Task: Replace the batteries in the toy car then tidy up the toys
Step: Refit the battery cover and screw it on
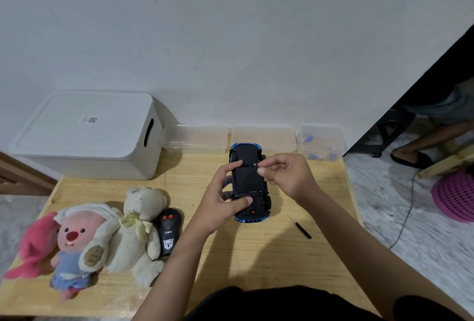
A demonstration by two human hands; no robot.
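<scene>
Bare forearms reach over the bench (pixel 256 264): left hand (pixel 222 201) grips the upturned toy car (pixel 249 183) at centre, right hand (pixel 287 174) pinches at its battery-cover screw. Screwdriver (pixel 298 225) lies beside; plush toys (pixel 107 233) still untidied.

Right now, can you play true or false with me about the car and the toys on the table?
1. The toy car lies upside down, its black underside facing up. True.
2. The screwdriver is in one of the hands. False: it lies on the table, to the right of the car.
3. The left hand holds the car. True.
4. The remote control sits inside the big white box. False: it lies on the table beside the cream teddy bear.
5. The big white box has its lid off. False: the lid is on.
</scene>
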